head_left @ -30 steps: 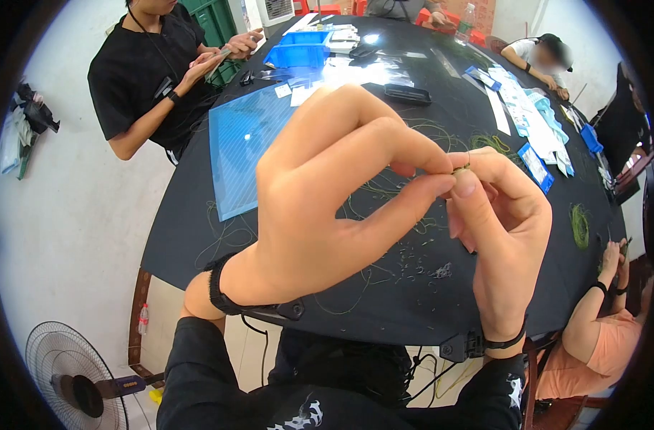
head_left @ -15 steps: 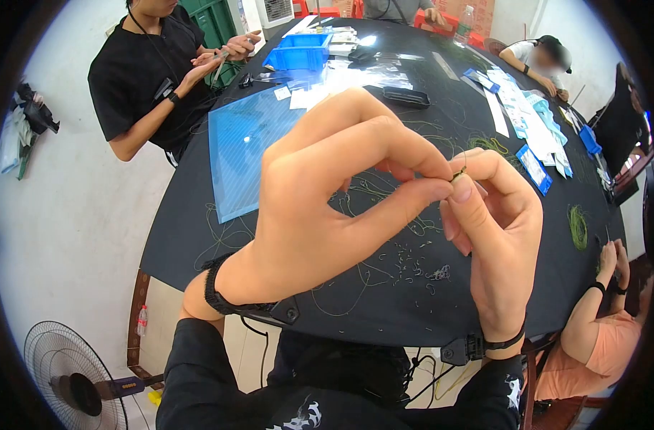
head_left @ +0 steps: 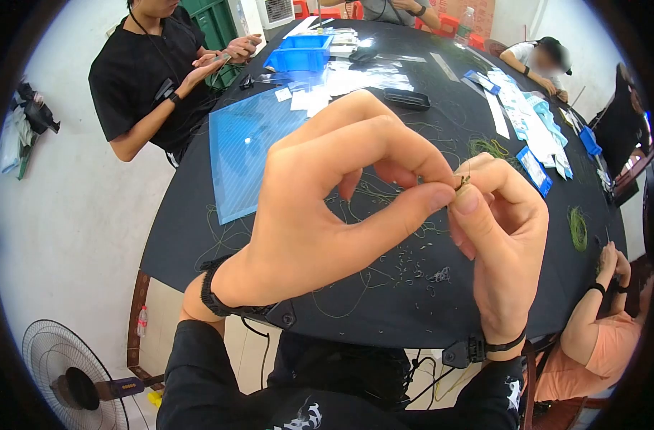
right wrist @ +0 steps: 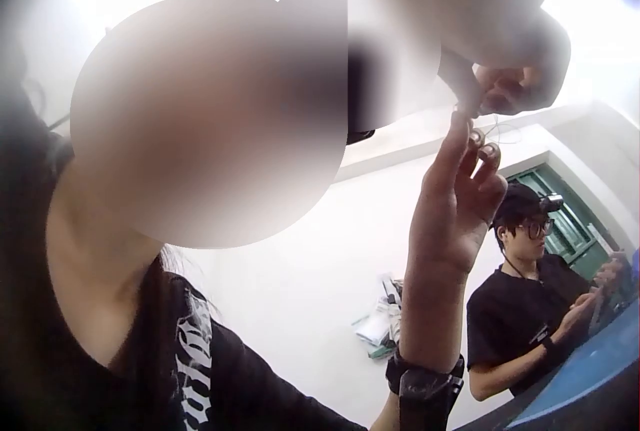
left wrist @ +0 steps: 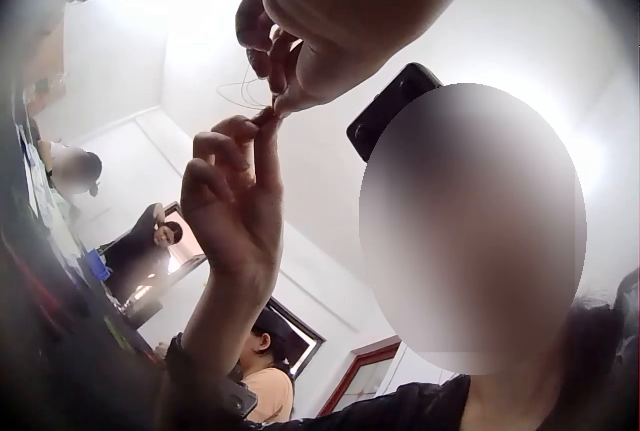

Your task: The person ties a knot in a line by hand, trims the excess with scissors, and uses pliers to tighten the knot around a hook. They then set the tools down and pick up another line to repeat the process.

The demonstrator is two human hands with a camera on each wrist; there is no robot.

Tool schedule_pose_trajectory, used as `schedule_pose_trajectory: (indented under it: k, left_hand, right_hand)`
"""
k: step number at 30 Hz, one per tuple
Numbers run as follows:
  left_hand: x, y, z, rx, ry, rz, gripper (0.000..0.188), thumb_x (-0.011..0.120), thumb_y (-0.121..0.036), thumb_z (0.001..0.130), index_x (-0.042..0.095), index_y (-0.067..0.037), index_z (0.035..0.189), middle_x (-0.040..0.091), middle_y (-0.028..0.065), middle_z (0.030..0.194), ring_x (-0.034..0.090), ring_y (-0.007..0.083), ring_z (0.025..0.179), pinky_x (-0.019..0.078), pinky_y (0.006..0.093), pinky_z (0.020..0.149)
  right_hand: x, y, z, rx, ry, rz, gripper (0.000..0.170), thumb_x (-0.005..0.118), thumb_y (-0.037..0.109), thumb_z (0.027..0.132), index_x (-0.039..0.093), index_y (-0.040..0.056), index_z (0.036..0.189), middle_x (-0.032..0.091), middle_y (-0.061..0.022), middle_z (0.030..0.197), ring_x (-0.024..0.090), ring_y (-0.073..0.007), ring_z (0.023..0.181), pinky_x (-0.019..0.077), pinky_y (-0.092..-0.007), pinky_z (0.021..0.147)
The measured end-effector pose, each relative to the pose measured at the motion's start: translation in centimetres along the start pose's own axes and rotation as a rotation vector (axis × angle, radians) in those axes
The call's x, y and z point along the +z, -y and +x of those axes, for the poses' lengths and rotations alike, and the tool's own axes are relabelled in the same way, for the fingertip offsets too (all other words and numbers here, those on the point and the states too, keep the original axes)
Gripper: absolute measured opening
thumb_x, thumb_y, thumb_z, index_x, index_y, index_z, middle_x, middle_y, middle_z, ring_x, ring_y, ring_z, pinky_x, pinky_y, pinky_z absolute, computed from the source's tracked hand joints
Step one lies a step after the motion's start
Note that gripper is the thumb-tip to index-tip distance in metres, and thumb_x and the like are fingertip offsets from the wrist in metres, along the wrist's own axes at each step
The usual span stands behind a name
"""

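Both hands are raised over the black-covered table, fingertips meeting. My left hand point(head_left: 305, 201) pinches thin green line between thumb and index finger, its other fingers bent behind. Thumb and bent index finger of my right hand point(head_left: 510, 229) pinch a tiny dark-green piece point(head_left: 465, 180), perhaps a knot in the line; I cannot tell its exact kind. A fine loop of line point(left wrist: 238, 91) stands out from the fingertips in the left wrist view. Below the hands lie small curved hook-like bits point(head_left: 411, 266) and a little heap of them point(head_left: 440, 274).
Loose green line point(head_left: 370, 188) trails over the table point(head_left: 384, 312). A blue ribbed sheet point(head_left: 234, 158) lies left, a blue bin point(head_left: 295, 59) and clear packets behind it. A green coil point(head_left: 578, 228) and white packs point(head_left: 524, 118) are right. Other people sit or stand around.
My hands keep their pinch and shift only slightly; the right hand tilts a little and the left hand's rear fingers spread lower. At the back, a person's arm has moved.
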State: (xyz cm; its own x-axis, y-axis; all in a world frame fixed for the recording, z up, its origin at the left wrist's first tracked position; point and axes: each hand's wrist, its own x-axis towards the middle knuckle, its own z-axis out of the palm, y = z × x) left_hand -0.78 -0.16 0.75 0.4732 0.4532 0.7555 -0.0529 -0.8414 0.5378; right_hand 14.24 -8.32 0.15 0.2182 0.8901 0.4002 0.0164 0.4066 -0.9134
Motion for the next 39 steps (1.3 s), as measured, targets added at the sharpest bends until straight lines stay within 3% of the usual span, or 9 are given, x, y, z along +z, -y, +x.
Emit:
schedule_pose_trajectory:
  k: [7, 11, 16, 39]
  left_hand:
    - [0.06, 0.02, -0.02, -0.007, -0.02, -0.013, 0.008, 0.068, -0.006, 0.07, 0.064, -0.006, 0.077, 0.055, -0.0006, 0.073, 0.049, 0.0051, 0.064, 0.0307, 0.018, 0.051]
    - [0.12, -0.01, -0.08, -0.015, -0.03, -0.034, 0.008, 0.068, -0.006, 0.07, 0.063, -0.006, 0.075, 0.054, -0.0007, 0.073, 0.048, 0.0052, 0.064, 0.0308, 0.0181, 0.051]
    - [0.12, -0.08, -0.02, 0.01, -0.034, 0.021, 0.009, 0.069, -0.005, 0.067, 0.063, -0.007, 0.074, 0.054, -0.001, 0.072, 0.048, 0.0054, 0.063, 0.0308, 0.0186, 0.051]
    - [0.36, 0.33, 0.02, 0.135, -0.092, 0.112, 0.014, 0.069, -0.001, 0.062, 0.062, -0.007, 0.073, 0.053, -0.0004, 0.07, 0.048, 0.0063, 0.061, 0.0305, 0.0192, 0.05]
  right_hand:
    - [0.54, 0.09, -0.19, -0.008, -0.054, -0.018, 0.019, 0.06, 0.018, 0.087, 0.055, -0.0003, 0.087, 0.049, -0.0018, 0.078, 0.041, -0.0029, 0.054, 0.0282, -0.0162, 0.044]
    - [0.67, 0.09, -0.08, -0.157, -0.168, -0.199, 0.018, 0.056, 0.016, 0.088, 0.053, -0.0016, 0.091, 0.048, -0.0035, 0.083, 0.042, -0.0042, 0.057, 0.0294, -0.016, 0.047]
    - [0.02, 0.05, -0.31, -0.329, -0.067, -0.379, 0.013, 0.054, 0.012, 0.088, 0.052, -0.0012, 0.089, 0.047, -0.0048, 0.086, 0.043, -0.0058, 0.062, 0.0318, -0.0164, 0.052]
    - [0.03, -0.03, -0.36, -0.266, -0.019, -0.375, 0.007, 0.052, 0.005, 0.086, 0.051, -0.0013, 0.088, 0.048, -0.0056, 0.088, 0.044, -0.0063, 0.064, 0.0346, -0.0183, 0.054]
